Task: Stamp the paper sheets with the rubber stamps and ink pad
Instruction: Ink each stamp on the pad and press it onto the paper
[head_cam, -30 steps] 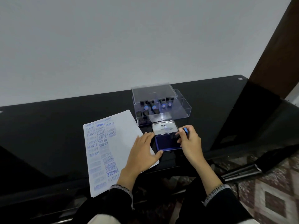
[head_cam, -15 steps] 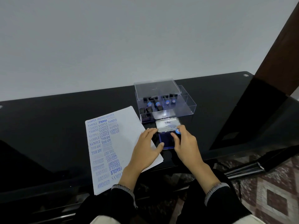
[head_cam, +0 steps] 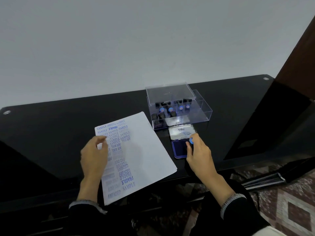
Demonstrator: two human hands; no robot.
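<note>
Now right hand (head_cam: 199, 155) holds blue-topped stamp (head_cam: 191, 141), pressing it on ink pad (head_cam: 179, 149) on worktop (head_cam: 51, 133). Left hand (head_cam: 94, 155), fingers loosely bent, holding nothing, over stamped paper sheet (head_cam: 144, 150) beside pad.

One head-worn view – looking forward and down over the black table (head_cam: 51, 126) – near the hands

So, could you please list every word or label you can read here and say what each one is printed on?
"Artline": on the open lid of the ink pad; the smaller lines beneath are too small to read.
"SAMPLE", "AMENDED", "FRAGILE", "AIR MAIL": blue stamped marks, repeated, some upside down, on the paper sheet; several fainter marks are too blurred.
A small label on the front of the clear stamp box is unreadable.
</note>
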